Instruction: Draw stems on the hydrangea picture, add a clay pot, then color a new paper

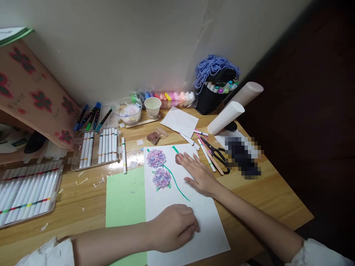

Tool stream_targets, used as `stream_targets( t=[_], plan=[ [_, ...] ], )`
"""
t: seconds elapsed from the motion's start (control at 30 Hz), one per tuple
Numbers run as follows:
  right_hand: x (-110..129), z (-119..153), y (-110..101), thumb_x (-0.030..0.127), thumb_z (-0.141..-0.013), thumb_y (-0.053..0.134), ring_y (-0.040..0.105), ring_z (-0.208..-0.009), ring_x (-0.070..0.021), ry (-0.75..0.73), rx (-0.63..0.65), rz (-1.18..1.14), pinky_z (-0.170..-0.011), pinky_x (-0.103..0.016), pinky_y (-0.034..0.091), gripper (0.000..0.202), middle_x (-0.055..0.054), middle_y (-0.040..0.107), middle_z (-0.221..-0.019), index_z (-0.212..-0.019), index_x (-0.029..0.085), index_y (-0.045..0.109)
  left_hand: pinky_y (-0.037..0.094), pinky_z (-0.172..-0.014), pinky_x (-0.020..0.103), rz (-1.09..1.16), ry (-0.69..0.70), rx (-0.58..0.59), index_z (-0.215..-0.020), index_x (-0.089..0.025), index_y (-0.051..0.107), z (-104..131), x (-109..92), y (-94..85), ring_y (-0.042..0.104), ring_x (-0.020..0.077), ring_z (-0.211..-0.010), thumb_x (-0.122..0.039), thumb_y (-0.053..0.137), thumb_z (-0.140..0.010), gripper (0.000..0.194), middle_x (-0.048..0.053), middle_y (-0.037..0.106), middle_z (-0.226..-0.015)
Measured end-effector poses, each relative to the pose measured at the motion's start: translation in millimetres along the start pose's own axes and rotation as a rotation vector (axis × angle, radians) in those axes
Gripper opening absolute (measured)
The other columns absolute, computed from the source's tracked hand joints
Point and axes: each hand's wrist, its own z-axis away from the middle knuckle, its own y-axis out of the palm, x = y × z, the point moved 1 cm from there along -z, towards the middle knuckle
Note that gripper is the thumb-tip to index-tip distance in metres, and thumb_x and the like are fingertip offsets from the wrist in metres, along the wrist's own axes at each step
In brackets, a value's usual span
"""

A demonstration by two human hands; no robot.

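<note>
A white sheet lies in front of me, bearing two pinkish-purple ruffled flower heads with green leaves and a long curved green line. My right hand rests on the sheet's upper right, palm down, fingers stretched out. Its fingertips touch a small brown, rounded patch, just below a short green bar; I cannot tell what the patch is made of. Nearer to me, my left hand is curled closed over the lower part of the sheet. Its palm is hidden, so anything inside does not show.
Light green paper extends from under the sheet's left side. Marker cases are at left. Black scissors lie right of the sheet. Behind it are a brown clay packet, a clear bowl, a paper cup and a black pen holder.
</note>
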Motion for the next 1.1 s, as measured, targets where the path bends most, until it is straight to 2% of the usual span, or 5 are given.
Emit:
stream_targets(
  t=[0.17,0.37,0.6,0.8,1.1],
  plan=[
    [-2,6,-2,0.055,-0.094,0.018,0.011,-0.142,-0.0264,0.022,-0.226,-0.084,-0.112,-0.051,0.020,0.067,-0.010,0.006,-0.156,-0.149,0.019,0.003,0.048,-0.077,0.030,-0.204,-0.142,-0.168,-0.102,-0.016,0.053,-8,-8,-24.4,0.057,0.0187,-0.087,-0.013,0.035,-0.088,0.022,0.008,0.060,-0.096],
    [-29,31,-11,0.038,-0.095,0.031,0.001,-0.142,-0.0335,0.624,-0.720,0.125,-0.108,-0.065,0.011,0.062,-0.020,0.017,-0.152,-0.146,0.012,0.009,0.030,-0.107,0.048,-0.812,-0.334,-0.401,-0.140,-0.003,0.025,-37,16,-50.3,0.027,0.0310,-0.136,-0.040,0.026,-0.097,0.057,0.022,0.034,-0.143],
    [-48,60,-5,0.049,-0.092,0.033,-0.004,-0.139,-0.0404,0.814,-0.712,0.212,-0.101,-0.072,0.013,0.057,-0.032,0.031,-0.141,-0.127,0.003,0.034,0.026,-0.110,0.048,-0.993,-0.400,-0.349,-0.138,0.000,0.034,-41,32,-44.1,0.025,0.0306,-0.137,-0.046,0.023,-0.097,0.063,0.020,0.034,-0.144],
    [-52,62,-5,0.052,-0.092,0.030,0.000,-0.140,-0.0403,0.805,-0.729,0.239,-0.100,-0.073,0.015,0.055,-0.029,0.035,-0.137,-0.124,0.008,0.035,0.023,-0.111,0.050,-0.971,-0.375,-0.350,-0.143,-0.005,0.025,-39,33,-41.3,0.025,0.0295,-0.137,-0.046,0.025,-0.096,0.062,0.017,0.034,-0.145],
    [-49,62,-9,0.047,-0.093,0.033,0.005,-0.139,-0.0411,0.825,-0.705,0.271,-0.101,-0.072,0.016,0.050,-0.025,0.038,-0.134,-0.123,0.007,0.037,0.025,-0.110,0.051,-0.977,-0.370,-0.314,-0.140,-0.003,0.033,-39,31,-39.3,0.027,0.0309,-0.136,-0.044,0.025,-0.096,0.060,0.017,0.032,-0.146]
  ],
)
